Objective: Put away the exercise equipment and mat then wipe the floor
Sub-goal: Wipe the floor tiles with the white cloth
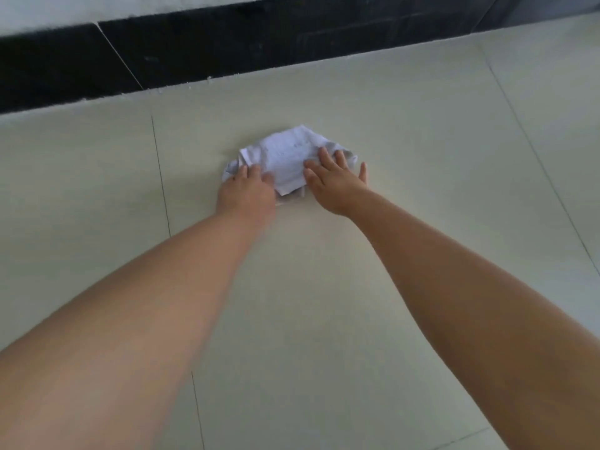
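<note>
lying crumpled on the floor (pixel 324 303), white cloth (pixel 289 157) under both hands' fingers (pixel 324 157)

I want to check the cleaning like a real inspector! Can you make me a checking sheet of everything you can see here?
Surface: pale tiled floor with thin grout lines; no dirt or wet patch can be made out.
Job's things: a white cloth, crumpled, lies flat on the floor near the wall. No exercise equipment or mat in view.
Clutter: nothing seen.
Hands: left hand presses on the cloth's left edge; right hand presses on its right side, fingers spread and straight.
Cables: nothing seen.
Surroundings: a black skirting band runs along the wall's foot, with white specks along its lower edge; a light wall above it.
</note>
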The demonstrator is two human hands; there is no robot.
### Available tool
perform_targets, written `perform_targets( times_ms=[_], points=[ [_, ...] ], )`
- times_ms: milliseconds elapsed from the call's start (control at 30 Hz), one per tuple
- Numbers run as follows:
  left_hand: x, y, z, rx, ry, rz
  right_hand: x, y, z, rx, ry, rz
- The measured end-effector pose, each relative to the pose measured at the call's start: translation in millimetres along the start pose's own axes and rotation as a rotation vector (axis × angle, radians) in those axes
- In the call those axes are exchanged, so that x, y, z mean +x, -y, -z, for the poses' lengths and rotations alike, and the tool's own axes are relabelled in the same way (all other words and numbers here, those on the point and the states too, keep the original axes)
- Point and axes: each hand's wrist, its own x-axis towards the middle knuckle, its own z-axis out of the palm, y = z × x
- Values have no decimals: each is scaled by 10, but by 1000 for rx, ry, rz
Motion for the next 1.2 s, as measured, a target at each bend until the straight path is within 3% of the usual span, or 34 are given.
perform_targets(
  times_ms=[167, 333, 500, 633, 833, 1033, 1200],
  points=[
    [-200, 689, -97, -105, -2, 140, 200, 631, -137, -8, 47, 196],
    [-426, 865, -129, -96, 78, 152, -133, 780, -424, -48, 18, 271],
    [-446, 722, -67, 30, 211, -143, -536, 398, -483, -147, -6, 152],
    [-180, 247, 63, -15, 201, -219, -547, 3, -282, -163, -37, -59],
    [216, -12, 208, -41, 118, -83, 13, -104, 150, -113, -11, -89],
    [244, 590, 176, 87, 166, 96, 422, 538, 167, -225, 79, 85],
    [-162, 1017, 39, 175, 286, 134, 292, 1000, -148, -140, 115, 211]
  ],
)
